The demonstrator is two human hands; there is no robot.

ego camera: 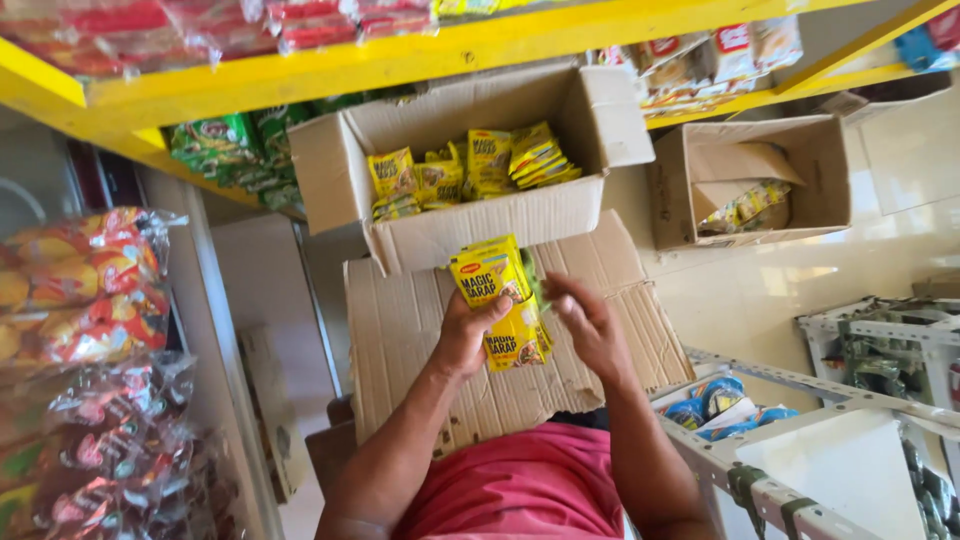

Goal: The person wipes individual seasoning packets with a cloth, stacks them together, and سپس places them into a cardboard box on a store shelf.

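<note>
Sachets (502,300): a yellow stack, held upright over the flat cardboard (400,330) on your lap | left hand (466,333): you grip the stack, thumb across its front | right hand (588,325): fingers spread, just beside the stack's right edge | box (470,225): open, just beyond, holding more yellow sachets | second box (760,180): farther right, on the floor.

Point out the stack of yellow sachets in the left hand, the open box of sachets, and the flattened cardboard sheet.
stack of yellow sachets (497,290), head view, front face of top sachet.
open cardboard box (480,228), head view, front wall.
flattened cardboard sheet (400,330), head view, bare left part.
</note>
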